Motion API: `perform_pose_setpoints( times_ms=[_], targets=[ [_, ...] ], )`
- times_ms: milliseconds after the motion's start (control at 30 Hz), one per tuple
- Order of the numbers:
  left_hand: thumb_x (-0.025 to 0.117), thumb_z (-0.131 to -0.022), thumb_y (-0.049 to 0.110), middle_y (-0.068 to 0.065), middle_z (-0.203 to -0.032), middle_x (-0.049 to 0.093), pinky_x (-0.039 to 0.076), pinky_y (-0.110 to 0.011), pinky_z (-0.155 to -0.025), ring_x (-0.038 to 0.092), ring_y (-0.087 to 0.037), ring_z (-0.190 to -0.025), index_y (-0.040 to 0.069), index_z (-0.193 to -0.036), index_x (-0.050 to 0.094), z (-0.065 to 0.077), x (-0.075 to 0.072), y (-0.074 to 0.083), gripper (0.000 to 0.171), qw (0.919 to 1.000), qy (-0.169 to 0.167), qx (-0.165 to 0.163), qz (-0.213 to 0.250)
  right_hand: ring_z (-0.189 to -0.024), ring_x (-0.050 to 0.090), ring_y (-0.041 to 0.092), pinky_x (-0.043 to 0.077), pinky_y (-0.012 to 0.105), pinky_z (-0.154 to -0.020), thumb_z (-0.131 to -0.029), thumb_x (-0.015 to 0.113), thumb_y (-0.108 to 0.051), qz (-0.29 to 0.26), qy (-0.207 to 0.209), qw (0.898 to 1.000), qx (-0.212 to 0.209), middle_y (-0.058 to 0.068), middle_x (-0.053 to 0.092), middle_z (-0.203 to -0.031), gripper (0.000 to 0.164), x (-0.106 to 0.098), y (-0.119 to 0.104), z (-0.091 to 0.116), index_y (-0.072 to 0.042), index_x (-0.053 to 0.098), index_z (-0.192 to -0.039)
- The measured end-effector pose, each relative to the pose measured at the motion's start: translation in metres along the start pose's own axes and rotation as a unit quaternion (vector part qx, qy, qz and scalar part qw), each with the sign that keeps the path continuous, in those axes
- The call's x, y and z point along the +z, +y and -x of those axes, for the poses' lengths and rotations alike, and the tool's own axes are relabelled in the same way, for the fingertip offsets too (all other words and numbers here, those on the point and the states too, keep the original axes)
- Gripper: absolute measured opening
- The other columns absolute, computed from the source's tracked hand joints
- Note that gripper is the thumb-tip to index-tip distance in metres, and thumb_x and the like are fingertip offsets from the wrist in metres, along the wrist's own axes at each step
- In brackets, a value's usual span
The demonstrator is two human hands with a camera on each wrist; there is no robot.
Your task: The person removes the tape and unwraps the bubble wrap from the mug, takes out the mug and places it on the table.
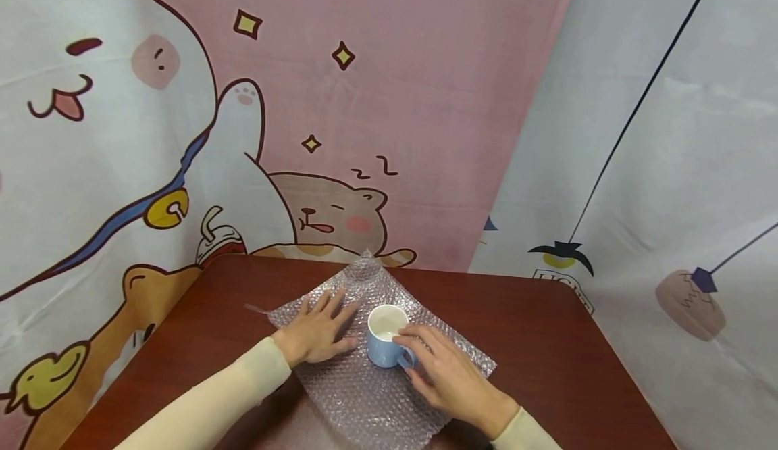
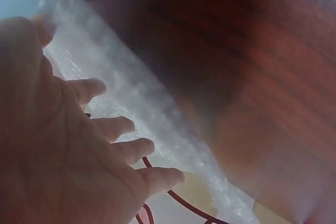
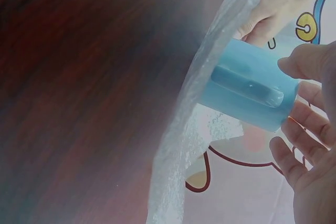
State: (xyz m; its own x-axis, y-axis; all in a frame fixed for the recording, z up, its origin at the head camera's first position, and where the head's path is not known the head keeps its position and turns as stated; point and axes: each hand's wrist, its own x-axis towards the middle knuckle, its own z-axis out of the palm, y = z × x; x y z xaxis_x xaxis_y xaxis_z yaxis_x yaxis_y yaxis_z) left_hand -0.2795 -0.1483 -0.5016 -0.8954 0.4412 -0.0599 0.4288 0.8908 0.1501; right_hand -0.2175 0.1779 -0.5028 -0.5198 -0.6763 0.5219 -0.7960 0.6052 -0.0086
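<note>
A light blue mug [image 1: 381,351] with a white inside stands upright on a sheet of bubble wrap [image 1: 365,403]. Its handle [image 3: 247,85] points toward my right hand [image 1: 452,376]. That hand has its fingertips right at the mug's rim, with the thumb near the handle; in the right wrist view the fingers [image 3: 310,121] are loosely bent beside the rim. To the left of the mug, my left hand [image 1: 319,332] rests flat on the bubble wrap, fingers spread. The left wrist view shows those fingers [image 2: 118,128] apart from one another, gripping nothing.
Under the wrap is a dark reddish-brown wooden table [image 1: 535,342], its back edge close to a hanging cloth [image 1: 425,132] printed with cartoon animals. One corner of the bubble wrap reaches the table's back edge.
</note>
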Motion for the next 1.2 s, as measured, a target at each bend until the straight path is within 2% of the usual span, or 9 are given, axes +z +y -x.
perform_pose_setpoints(
  times_ms=[200,467,900,1200],
  targets=[
    [0.062,-0.113,0.068,-0.024,-0.193,0.028,0.027,-0.087,-0.137,0.030,-0.058,-0.176,0.019,-0.182,0.041,0.0033,0.0038,-0.0013,0.087,0.9998,-0.013,-0.011,0.005,-0.140,0.072,0.021,0.066,0.044,-0.113,-0.092,0.101,-0.021,0.000,0.001,1.000,-0.002,0.004,0.071,-0.152,0.064,0.0005,0.0000,-0.0003,-0.017,0.072,-0.149],
    [0.064,-0.112,0.069,-0.023,-0.193,0.026,0.027,-0.089,-0.135,0.027,-0.057,-0.178,0.019,-0.182,0.041,0.0009,0.0088,-0.0049,0.089,0.9990,-0.033,-0.026,0.017,-0.140,0.071,0.021,0.067,0.045,-0.113,-0.093,0.100,-0.019,-0.015,-0.002,1.000,0.003,0.004,0.071,-0.152,0.064,0.0023,0.0007,0.0006,-0.017,0.072,-0.150],
    [0.063,-0.112,0.070,-0.025,-0.193,0.027,0.030,-0.092,-0.131,0.029,-0.060,-0.176,0.019,-0.183,0.038,0.0014,0.0063,-0.0047,0.091,0.9978,-0.045,-0.025,0.041,-0.142,0.070,0.022,0.066,0.046,-0.116,-0.093,0.100,-0.020,-0.024,-0.003,1.000,0.020,0.003,0.071,-0.153,0.063,-0.0002,-0.0008,0.0010,-0.018,0.073,-0.150],
    [0.064,-0.112,0.070,-0.025,-0.193,0.027,0.031,-0.093,-0.129,0.029,-0.059,-0.176,0.019,-0.183,0.038,-0.0001,0.0054,-0.0044,0.092,0.9976,-0.050,-0.025,0.041,-0.142,0.070,0.021,0.066,0.046,-0.114,-0.097,0.097,-0.024,-0.035,-0.009,0.999,0.030,0.003,0.070,-0.155,0.060,-0.0016,-0.0001,0.0017,-0.020,0.073,-0.152]
  ],
)
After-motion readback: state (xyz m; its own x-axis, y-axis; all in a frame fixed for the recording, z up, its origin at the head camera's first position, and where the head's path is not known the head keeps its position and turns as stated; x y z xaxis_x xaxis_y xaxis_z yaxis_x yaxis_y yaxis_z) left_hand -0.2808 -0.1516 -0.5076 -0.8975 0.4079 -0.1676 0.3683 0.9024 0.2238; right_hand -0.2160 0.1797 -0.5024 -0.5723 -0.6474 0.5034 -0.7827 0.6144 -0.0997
